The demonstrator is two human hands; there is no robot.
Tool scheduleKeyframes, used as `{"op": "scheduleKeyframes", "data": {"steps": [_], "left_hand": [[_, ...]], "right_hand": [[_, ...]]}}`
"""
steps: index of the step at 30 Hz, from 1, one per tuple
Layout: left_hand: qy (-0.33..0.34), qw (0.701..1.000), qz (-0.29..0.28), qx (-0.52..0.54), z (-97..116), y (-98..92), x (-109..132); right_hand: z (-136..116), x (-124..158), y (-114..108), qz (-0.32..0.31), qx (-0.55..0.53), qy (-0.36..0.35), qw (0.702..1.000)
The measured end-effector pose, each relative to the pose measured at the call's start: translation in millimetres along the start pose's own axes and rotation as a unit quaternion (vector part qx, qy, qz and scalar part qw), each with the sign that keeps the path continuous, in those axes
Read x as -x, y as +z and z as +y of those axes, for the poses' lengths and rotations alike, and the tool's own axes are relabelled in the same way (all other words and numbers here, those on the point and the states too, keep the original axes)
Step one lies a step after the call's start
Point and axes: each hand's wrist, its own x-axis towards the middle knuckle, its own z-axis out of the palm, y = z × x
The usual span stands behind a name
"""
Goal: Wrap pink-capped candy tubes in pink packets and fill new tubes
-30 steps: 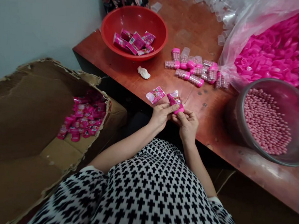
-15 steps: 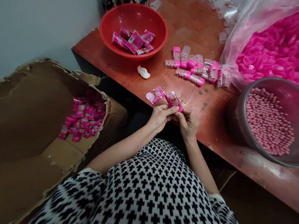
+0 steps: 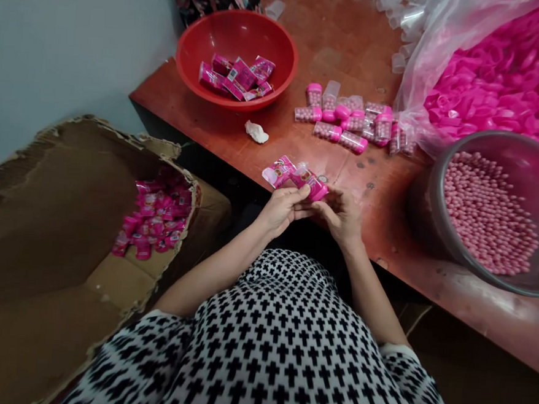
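My left hand (image 3: 282, 209) is closed around a small candy tube (image 3: 310, 184) in a pink printed wrapper, thumb on top. The tube is tilted, its pink capped end toward my right hand (image 3: 346, 218). The right fingers are curled at that capped end, with the thumb below it; their contact is partly hidden. Beside the tube, a flat pink printed wrapper (image 3: 279, 171) lies on the table. Further back lie several clear tubes (image 3: 328, 131) of pink beads with pink caps, unwrapped.
A red bowl (image 3: 186, 67) holds printed wrappers. Right stand a grey bucket (image 3: 438, 220) of pink beads (image 3: 490, 217) and a plastic bag (image 3: 421, 77) of pink caps. A torn cardboard box (image 3: 65, 212) with wrapped tubes stands left. White crumpled scrap (image 3: 256, 132) lies on the table (image 3: 353, 54).
The wrapped tube has turned to lie flatter and moved slightly left, overlapping the loose wrapper. My left thumb has slid back along it, and my right hand has shifted slightly right.
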Motion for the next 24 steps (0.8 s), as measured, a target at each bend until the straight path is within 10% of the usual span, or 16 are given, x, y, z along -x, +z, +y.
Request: {"op": "scheduleKeyframes", "data": {"steps": [14, 24], "left_hand": [[0.021, 0.999, 0.001, -0.029, 3, -0.7, -6], [0.016, 0.998, 0.028, 0.049, -8, 6.6, -6]], "right_hand": [[-10, -13, -1, 0.034, -0.188, 0.083, 0.978], [-15, -6, 8, 0.088, -0.059, 0.015, 0.994]]}}
